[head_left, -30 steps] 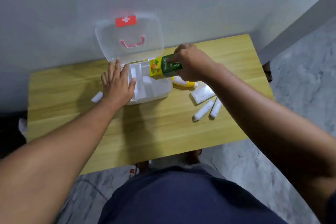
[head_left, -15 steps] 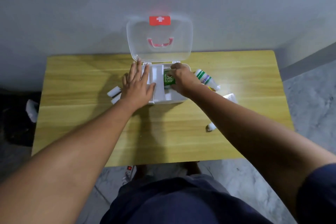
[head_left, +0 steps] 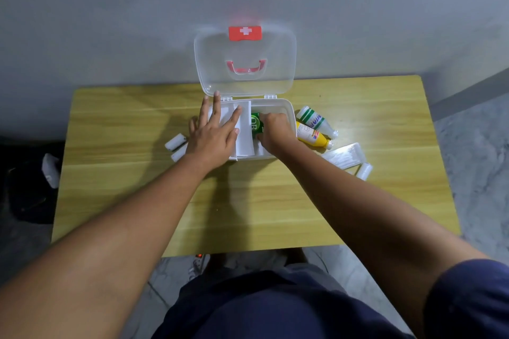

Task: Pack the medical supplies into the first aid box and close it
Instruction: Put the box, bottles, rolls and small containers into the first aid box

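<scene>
White plastic is what you are working in: the first aid box is sitting open at the far side of the wooden table, its clear lid standing up against the wall with the red latch at the top. Your left hand is lying flat with fingers spread over the left part of the box, pressing on the white tray and gripping nothing. Your right hand is reaching into the right compartment, its fingers curled around the green carton, which is sitting inside the box. Just beside the box on the right, a white bottle with green stripes and a yellow bottle are lying on their sides. Nearer to you on that side, a clear packet and a white roll are waiting on the table. Left of the box, two more white rolls are lying partly behind your left wrist.
</scene>
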